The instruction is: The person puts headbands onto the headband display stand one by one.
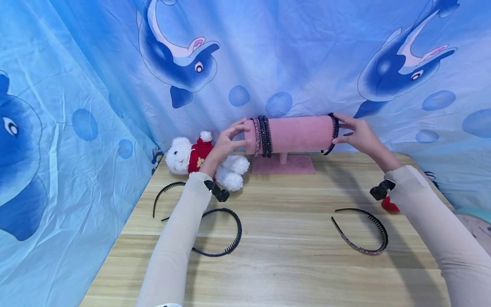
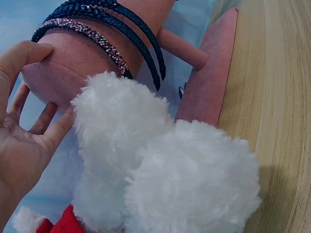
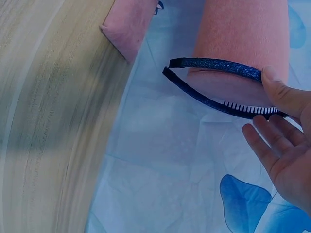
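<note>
A pink headband stand point(image 1: 301, 133), a padded roll on a post and flat base, stands at the back of the table. My left hand point(image 1: 227, 143) holds its left end, thumb and fingers on opposite sides. Beside those fingers the roll carries several headbands: a pink glittery one point(image 2: 97, 38) and dark ones point(image 2: 131, 26). My right hand point(image 1: 358, 135) pinches a dark blue glittery headband point(image 3: 218, 65) with comb teeth at the roll's right end. In the right wrist view this headband loops around the end, its tips close together.
A white plush toy point(image 1: 179, 155) in a red top lies by the left forearm. Loose headbands lie on the table: a dark one point(image 1: 239, 232), another point(image 1: 156, 200) behind it, and a pinkish one point(image 1: 383, 238) at right. A red object point(image 1: 389, 205) is partly behind the right sleeve.
</note>
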